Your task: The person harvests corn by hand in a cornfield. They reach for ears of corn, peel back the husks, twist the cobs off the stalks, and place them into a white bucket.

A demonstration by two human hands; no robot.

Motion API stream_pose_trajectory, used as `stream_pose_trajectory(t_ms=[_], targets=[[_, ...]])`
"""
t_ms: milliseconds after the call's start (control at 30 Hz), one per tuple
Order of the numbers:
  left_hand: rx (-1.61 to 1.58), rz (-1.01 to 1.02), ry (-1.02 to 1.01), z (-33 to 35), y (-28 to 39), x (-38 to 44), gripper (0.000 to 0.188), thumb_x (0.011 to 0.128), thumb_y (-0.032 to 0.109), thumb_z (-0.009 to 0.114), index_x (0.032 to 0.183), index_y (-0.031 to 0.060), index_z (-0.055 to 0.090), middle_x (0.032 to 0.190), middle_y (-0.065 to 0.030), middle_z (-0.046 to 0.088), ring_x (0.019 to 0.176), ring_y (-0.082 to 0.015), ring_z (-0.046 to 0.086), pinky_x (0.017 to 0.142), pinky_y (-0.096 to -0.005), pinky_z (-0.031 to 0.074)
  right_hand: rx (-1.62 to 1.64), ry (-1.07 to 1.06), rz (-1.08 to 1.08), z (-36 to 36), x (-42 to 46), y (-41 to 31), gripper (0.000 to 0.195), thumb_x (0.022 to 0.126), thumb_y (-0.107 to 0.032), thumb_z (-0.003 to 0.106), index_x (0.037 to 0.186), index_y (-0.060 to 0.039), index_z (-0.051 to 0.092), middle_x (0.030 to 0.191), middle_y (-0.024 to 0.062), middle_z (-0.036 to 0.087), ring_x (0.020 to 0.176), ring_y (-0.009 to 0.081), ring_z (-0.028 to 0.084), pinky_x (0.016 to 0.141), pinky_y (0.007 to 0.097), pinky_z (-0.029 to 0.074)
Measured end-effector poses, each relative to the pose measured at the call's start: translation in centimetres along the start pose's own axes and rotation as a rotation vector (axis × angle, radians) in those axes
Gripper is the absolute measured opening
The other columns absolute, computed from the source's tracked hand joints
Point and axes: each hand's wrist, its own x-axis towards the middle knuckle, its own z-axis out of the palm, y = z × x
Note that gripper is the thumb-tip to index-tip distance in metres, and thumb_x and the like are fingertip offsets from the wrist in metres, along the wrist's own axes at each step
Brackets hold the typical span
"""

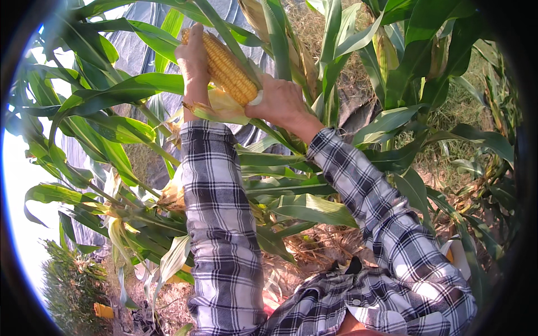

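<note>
A yellow ear of corn (229,67), its kernels bare, slants across the upper middle of the view, still among the stalks. My left hand (194,59) grips its upper tip end, fingers wrapped partly out of sight behind it. Around the ear's lower base my right hand (279,101) is closed, at the pale butt where the husk joins. Pulled-back pale husk (222,105) hangs below the ear, between my two wrists. A green leaf lies along the ear's right side.
Corn plants with long green leaves (126,90) crowd both sides. Dry husks (174,195) hang left of my left sleeve. Dark plastic sheeting (252,21) lies behind the plants. Straw-strewn soil (319,248) shows below my arms. A small yellow object (103,311) lies at lower left.
</note>
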Motion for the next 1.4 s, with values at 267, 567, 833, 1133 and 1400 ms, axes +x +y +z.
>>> stream_pose_trajectory(t_ms=[267,567,833,1133,1400], targets=[[-0.124,-0.260,-0.390,-1.9,-2.9,1.4,0.036,0.080,0.035,0.060,0.091,0.0014,0.056,0.072,-0.0097,0.056,0.060,-0.0215,0.056,0.057,-0.0298,0.048,0.039,-0.017,-0.044,-1.3,-2.0,-0.7,0.055,0.055,-0.043,0.071,0.088,-0.0021,0.052,0.075,0.0194,0.061,0.071,0.0348,0.061,0.067,0.0431,0.048],[-0.508,0.685,0.255,-3.7,-1.6,-17.6,0.035,0.089,0.040,0.041,0.094,0.0050,0.046,0.073,-0.0089,0.054,0.069,-0.0218,0.059,0.080,-0.0442,0.050,-0.026,0.140,0.035,-1.7,-1.4,1.8,0.063,0.061,-0.042,0.070,0.105,-0.0026,0.048,0.084,0.0199,0.063,0.077,0.0377,0.061,0.070,0.0439,0.048],[-0.851,-0.056,0.478,-10.7,-5.3,-27.3,0.029,0.084,0.035,0.054,0.077,0.0077,0.049,0.070,-0.0036,0.053,0.065,-0.0174,0.053,0.072,-0.0330,0.050,0.031,0.286,-0.510,-5.4,-8.1,0.2,0.062,0.075,-0.029,0.068,0.124,-0.0035,0.041,0.118,0.0176,0.048,0.113,0.0329,0.046,0.093,0.0404,0.039],[-0.670,-0.478,-0.102,-1.2,-7.4,-33.3,0.043,0.091,0.034,0.048,0.118,0.0015,0.040,0.110,-0.0124,0.053,0.097,-0.0212,0.054,0.088,-0.0360,0.045,0.773,-0.407,0.451,-5.6,-24.2,2.9,0.056,0.078,-0.027,0.066,0.119,0.0056,0.044,0.105,0.0109,0.056,0.093,0.0136,0.054,0.079,0.0262,0.045],[0.542,0.030,-1.020,1.1,-13.6,-41.9,0.066,0.078,0.042,0.062,0.117,-0.0069,0.041,0.062,-0.0179,0.058,0.055,-0.0355,0.058,0.051,-0.0416,0.047,0.922,0.143,0.905,-7.1,-29.8,8.0,0.034,0.083,-0.022,0.061,0.106,0.0029,0.055,0.094,0.0050,0.060,0.083,0.0112,0.057,0.073,0.0243,0.046]])
